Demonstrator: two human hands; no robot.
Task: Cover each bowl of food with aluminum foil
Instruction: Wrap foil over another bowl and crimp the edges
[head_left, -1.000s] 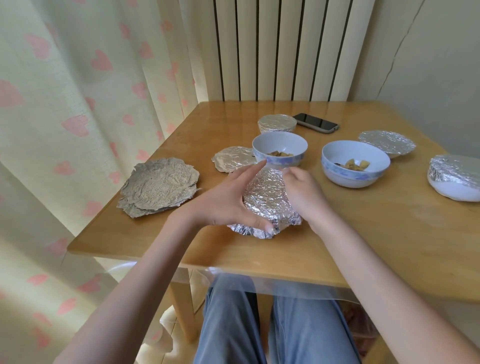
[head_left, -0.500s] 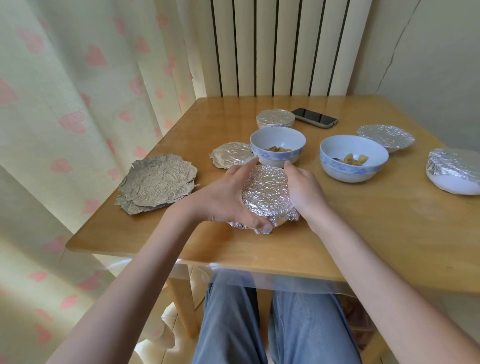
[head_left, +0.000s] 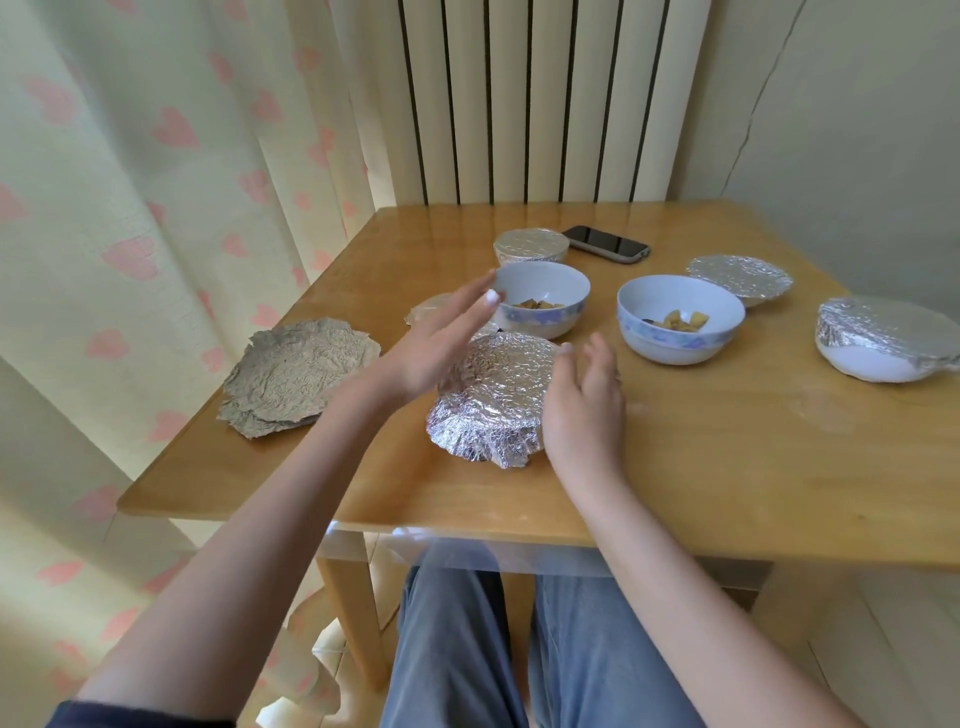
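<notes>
Hands flank my near foil-covered bowl (head_left: 498, 400): left hand (head_left: 436, 343) and right hand (head_left: 584, 405), fingers spread loose, holding nothing.

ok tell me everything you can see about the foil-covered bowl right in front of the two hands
The foil-covered bowl nearest the person sits upright near the front edge of the wooden table. Crinkled silver aluminium foil hides it completely: fairly flat over the top, pleated down the sides, flaring into a ragged skirt on the tabletop. The bowl itself and its contents cannot be seen. The open left hand hovers over its left side and the open right hand stands beside its right edge; contact cannot be told.
</notes>
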